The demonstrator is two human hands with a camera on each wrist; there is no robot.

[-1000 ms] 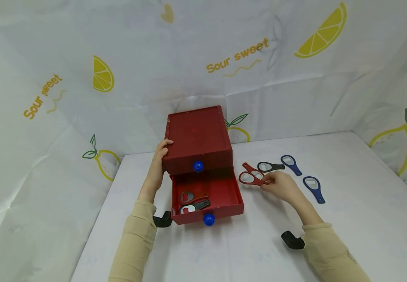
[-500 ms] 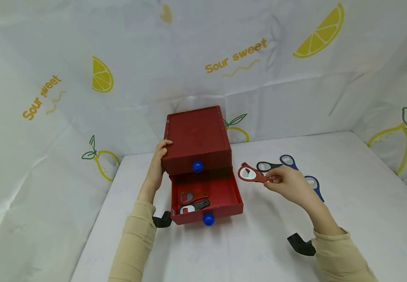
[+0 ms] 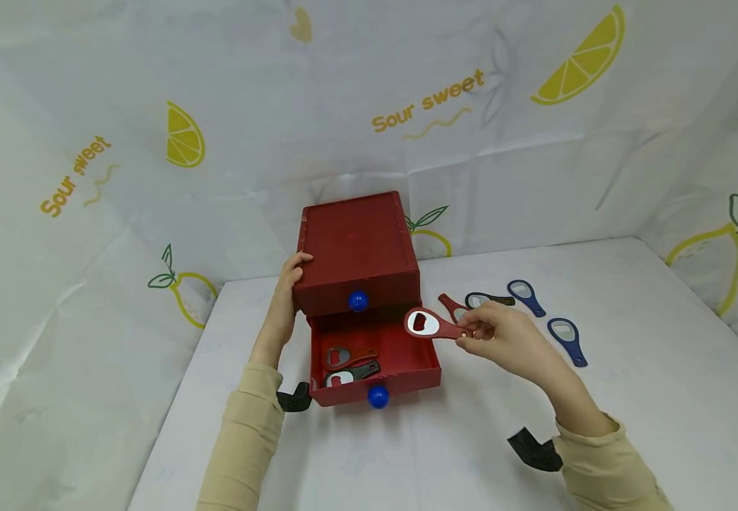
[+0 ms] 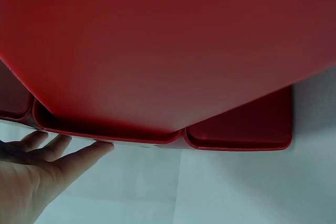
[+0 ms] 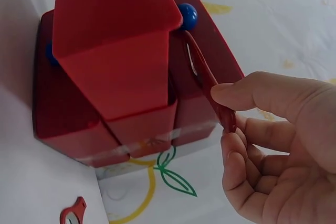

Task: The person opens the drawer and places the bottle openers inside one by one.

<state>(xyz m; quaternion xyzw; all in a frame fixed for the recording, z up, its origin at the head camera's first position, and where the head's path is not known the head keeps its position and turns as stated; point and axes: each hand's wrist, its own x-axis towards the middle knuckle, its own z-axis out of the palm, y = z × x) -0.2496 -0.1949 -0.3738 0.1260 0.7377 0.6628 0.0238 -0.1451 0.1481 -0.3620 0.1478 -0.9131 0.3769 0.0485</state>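
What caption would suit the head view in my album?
Right hand holds a red bottle opener near an open drawer; left hand rests on the cabinet.

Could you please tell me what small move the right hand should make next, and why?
I would probably shift the held red opener left, over the lower drawer: the right hand pinches its handle, its head appears near the drawer's right edge, the drawer stands open with bare floor showing, and the left hand steadies the cabinet.
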